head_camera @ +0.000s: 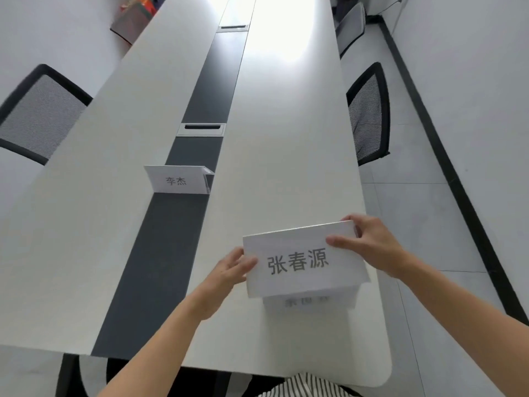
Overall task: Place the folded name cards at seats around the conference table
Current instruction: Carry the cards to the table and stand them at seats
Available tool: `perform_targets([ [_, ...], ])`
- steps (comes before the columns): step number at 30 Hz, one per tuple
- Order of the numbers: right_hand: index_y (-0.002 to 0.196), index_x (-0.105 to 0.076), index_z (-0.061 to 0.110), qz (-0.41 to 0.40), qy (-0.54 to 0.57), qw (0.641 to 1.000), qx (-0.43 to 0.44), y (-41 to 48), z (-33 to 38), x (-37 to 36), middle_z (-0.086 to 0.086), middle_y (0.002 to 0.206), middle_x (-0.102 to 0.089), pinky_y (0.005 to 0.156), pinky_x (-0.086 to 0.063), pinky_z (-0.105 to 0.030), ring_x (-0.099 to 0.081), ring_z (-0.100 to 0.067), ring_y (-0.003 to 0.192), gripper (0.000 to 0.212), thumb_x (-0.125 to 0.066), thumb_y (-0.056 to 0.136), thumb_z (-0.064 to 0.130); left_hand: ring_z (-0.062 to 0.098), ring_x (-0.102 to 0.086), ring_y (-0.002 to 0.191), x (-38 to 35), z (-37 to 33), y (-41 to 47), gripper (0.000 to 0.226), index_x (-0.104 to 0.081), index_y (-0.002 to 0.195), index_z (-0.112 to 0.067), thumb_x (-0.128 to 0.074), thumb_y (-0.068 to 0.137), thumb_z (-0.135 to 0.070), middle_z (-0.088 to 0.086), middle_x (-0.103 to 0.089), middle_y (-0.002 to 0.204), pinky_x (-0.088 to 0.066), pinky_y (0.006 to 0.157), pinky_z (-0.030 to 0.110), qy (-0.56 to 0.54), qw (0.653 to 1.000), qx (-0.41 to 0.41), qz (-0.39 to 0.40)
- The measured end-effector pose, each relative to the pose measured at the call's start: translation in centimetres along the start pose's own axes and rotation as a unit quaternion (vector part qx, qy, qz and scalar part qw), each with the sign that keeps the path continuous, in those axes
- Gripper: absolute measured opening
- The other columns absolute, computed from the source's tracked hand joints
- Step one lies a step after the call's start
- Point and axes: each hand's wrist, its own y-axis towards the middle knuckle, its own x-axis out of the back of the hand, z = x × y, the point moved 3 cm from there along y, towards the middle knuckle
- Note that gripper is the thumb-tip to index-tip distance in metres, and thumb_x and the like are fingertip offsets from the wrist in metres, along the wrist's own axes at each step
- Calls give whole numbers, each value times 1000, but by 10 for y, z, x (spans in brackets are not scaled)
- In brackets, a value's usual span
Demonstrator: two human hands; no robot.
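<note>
A long white tabletop [286, 167] is seen running away from the viewer, split down its middle by a dark strip [160, 253] in which two cable boxes are set, the nearer [201, 129] and the farther [232, 28]. Mesh-backed chairs are drawn up to both long sides: one on the left [40, 116], one on the right [369, 113], and a further one at the far right [350, 28]. A reddish bag [133, 17] is seen beyond the far left edge, too blurred to be told in detail. Grey floor [415, 196] is shown along the right side, edged by a dark skirting. Near the right edge of the tabletop, at the near end, a folded name card [300, 259] printed with three characters is held up, its printed face turned toward the viewer. It is gripped at both ends: the left hand [229, 273] is closed on its left edge, and the right hand [369, 242] is pinched on its upper right corner, thumb on the front. Directly under it, a second card [309, 302] is partly hidden, its print blurred; whether the two are touching cannot be told. A third card [179, 179], printed with two characters, is stood upright across the dark strip, well apart from the hands. A striped garment [303, 386] is visible at the bottom edge.
</note>
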Motion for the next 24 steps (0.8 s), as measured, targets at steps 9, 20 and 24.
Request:
perform_targets([
  [9, 112, -64, 19, 74, 82, 989, -94, 21, -12, -29, -8, 107, -69, 76, -51, -26, -68, -12, 89, 55, -69, 73, 58, 27, -63, 101, 29, -5, -16, 57, -60, 124, -15, -66, 72, -39, 14, -66, 120, -53, 80, 45, -216, 975, 16, -53],
  [20, 127, -57, 38, 106, -334, 923, -160, -12, -107, -20, 14, 138, -54, 104, -40, -30, -51, -12, 124, 75, -83, 56, 41, 27, -58, 98, 90, 54, -26, 39, -64, 114, -22, -54, 80, -39, 12, -64, 111, -49, 76, 43, -273, 953, 96, -87],
  [24, 120, -64, 39, 62, -337, 927, -153, -16, -98, -18, 18, 120, -64, 93, -44, -26, -58, -9, 113, 68, -84, 55, 45, 28, -57, 98, 90, 56, -21, 35, -66, 111, -24, -50, 83, -37, 11, -65, 108, -48, 78, 44, -293, 948, 98, -81],
])
